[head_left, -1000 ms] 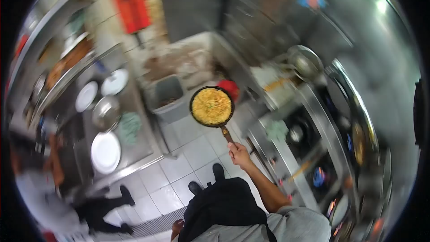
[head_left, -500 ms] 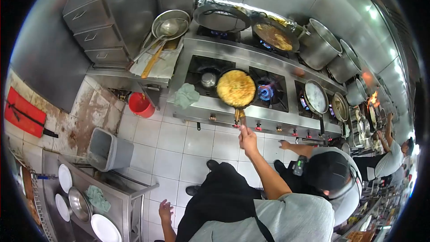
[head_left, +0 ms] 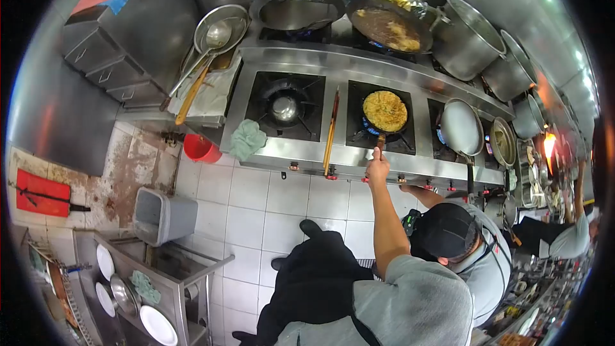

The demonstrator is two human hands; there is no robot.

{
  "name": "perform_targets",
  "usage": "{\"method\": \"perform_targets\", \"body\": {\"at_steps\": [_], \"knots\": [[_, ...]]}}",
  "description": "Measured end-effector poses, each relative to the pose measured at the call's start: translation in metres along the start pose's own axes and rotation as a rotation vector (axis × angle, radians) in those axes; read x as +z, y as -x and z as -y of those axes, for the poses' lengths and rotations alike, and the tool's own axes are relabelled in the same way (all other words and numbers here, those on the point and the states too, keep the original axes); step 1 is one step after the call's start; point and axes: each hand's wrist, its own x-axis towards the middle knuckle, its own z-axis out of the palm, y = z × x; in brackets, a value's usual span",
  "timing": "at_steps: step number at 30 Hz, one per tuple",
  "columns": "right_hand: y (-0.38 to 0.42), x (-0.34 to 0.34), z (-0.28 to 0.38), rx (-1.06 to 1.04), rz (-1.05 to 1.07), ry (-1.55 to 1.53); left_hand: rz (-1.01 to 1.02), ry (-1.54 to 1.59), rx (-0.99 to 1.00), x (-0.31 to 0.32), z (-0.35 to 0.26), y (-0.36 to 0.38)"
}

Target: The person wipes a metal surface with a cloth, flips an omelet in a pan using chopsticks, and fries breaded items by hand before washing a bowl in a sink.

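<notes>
My right hand is closed around the handle of a frying pan. The pan sits over the lit middle burner of the front row, with a round golden omelette-like cake filling it. Left of the pan, a pair of long chopsticks lies across the steel strip between burners. An unused burner is farther left, and a pale green cloth rests at the stove's front left corner. My left hand is out of view.
A co-worker in a black cap bends close on my right. Beyond the pan, a wide pan of brown liquid and a tall pot occupy the back row. A pan of whitish liquid is to the right, and a flame flares farther off.
The pan has moved right, from beside the burner onto the flame, with my right hand still on its handle. The chopsticks are now uncovered. My left hand has left the view.
</notes>
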Motion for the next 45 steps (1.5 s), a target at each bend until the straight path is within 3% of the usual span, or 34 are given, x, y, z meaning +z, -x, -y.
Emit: {"method": "perform_targets", "body": {"at_steps": [4,5,6,7,8,9,10,11,13,16,18,20,21,22,24,26,28,31,34,36,37,38,39,40,41,42,43,44,45], "knots": [[-0.017,-0.013,-0.016,0.175,0.167,-0.278,-0.065,0.222,-0.059,0.008,0.012,0.002],[-0.010,-0.014,-0.007,0.190,0.100,-0.238,-0.094,0.354,-0.092,0.016,0.032,-0.005],[0.000,-0.015,-0.007,0.216,0.079,-0.188,-0.132,0.198,-0.023,0.022,0.012,0.014],[-0.024,-0.045,-0.052,0.278,0.286,-0.321,-0.181,0.039,0.039,0.037,-0.050,0.057],[-0.122,-0.095,-0.173,0.276,0.369,-0.508,-0.437,-0.505,0.656,0.042,-0.053,0.063],[-0.035,-0.063,-0.116,0.267,0.478,-0.051,-0.274,-0.068,0.214,0.053,-0.078,0.084],[0.028,-0.027,-0.100,0.238,0.606,0.212,-0.265,-0.044,0.158,0.062,-0.062,0.072],[0.056,0.002,-0.106,0.209,0.767,0.393,-0.461,-0.241,0.428,0.073,-0.063,0.081],[0.119,0.028,-0.118,0.154,1.055,0.682,-0.542,0.126,0.112,0.091,-0.050,0.091],[0.190,0.045,-0.149,0.089,1.339,0.974,-0.616,0.342,0.117,0.110,0.012,0.112],[0.225,0.059,-0.169,0.043,1.439,1.102,-0.829,0.391,0.018,0.124,0.072,0.097],[0.264,0.060,-0.194,-0.014,1.536,1.230,-1.224,0.613,-0.147,0.126,0.132,0.142],[0.283,0.061,-0.204,-0.051,1.571,1.292,-1.371,0.919,-0.286,0.121,0.157,0.174],[0.301,0.059,-0.213,-0.080,1.601,1.353,-1.626,1.025,-0.407,0.125,0.210,0.177],[0.339,0.054,-0.235,-0.134,1.642,1.452,-1.736,1.461,-0.475,0.110,0.251,0.260],[0.365,0.049,-0.254,-0.187,1.671,1.546,-1.885,1.655,-0.427,0.105,0.298,0.319],[0.381,0.047,-0.269,-0.243,1.698,1.654,-1.964,1.589,-0.512,0.107,0.332,0.358],[0.400,0.045,-0.292,-0.317,1.743,1.775,-2.021,1.497,-0.563,0.121,0.386,0.356],[0.406,0.053,-0.305,-0.415,1.772,1.898,-1.807,1.364,-0.673,0.141,0.414,0.298],[0.420,0.047,-0.293,-0.462,1.801,1.931,-1.581,1.176,-0.729,0.148,0.399,0.254],[0.423,0.043,-0.292,-0.467,1.817,1.937,-1.513,1.025,-0.726,0.165,0.407,0.200],[0.427,0.037,-0.288,-0.471,1.834,1.945,-1.344,1.093,-0.694,0.160,0.379,0.183],[0.427,0.034,-0.287,-0.479,1.852,1.946,-1.357,0.866,-0.606,0.154,0.336,0.186],[0.425,0.033,-0.286,-0.489,1.874,1.950,-1.338,0.773,-0.379,0.168,0.326,0.142],[0.421,0.035,-0.285,-0.506,1.891,1.960,-1.008,0.794,-0.426,0.142,0.276,0.173],[0.416,0.036,-0.282,-0.532,1.914,1.967,-0.787,0.863,-0.335,0.132,0.250,0.173],[0.409,0.038,-0.278,-0.541,1.930,1.962,-0.646,0.724,-0.190,0.118,0.224,0.189],[0.402,0.040,-0.276,-0.550,1.945,1.937,-0.589,0.729,-0.417,0.109,0.192,0.208],[0.389,0.041,-0.278,-0.553,1.973,1.901,-0.573,0.700,-0.401,0.110,0.196,0.197]]}}
